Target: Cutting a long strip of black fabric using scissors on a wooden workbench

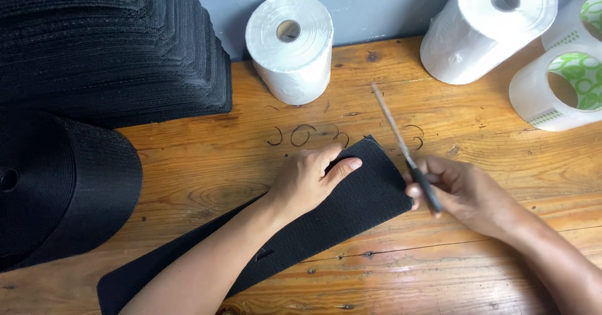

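My left hand [307, 180] lies flat on the black webbing strip [351, 208], pressing it down on the wooden table [207, 164]. The fingers are stretched and point to the right, toward the cut end of the strip; the hand grips nothing, it only presses. The strip lies diagonally on the table, from the lower left edge of the view up to its end near the middle, and my forearm covers a part of it.

My right hand [464, 192] is closed around the dark handles of a pair of scissors [404, 149]. The thin blades point up and to the left, and they stand just beside the right end of the strip, above its corner. I cannot tell if the blades touch the fabric, because they are a little blurred.

Behind the strip end, some small curled black threads [301, 134] lie on the wood. At the left there is a big roll of black webbing [63, 189], and behind it a high stack of cut black pieces [125, 45] against the grey wall [376, 7]. A white roll of plastic film [291, 45] stands at the back near the middle, and a second, bigger white roll [486, 26] lies at the right. Just beside that one, at the right edge, are two rolls of clear tape [561, 86] with green-patterned cores.
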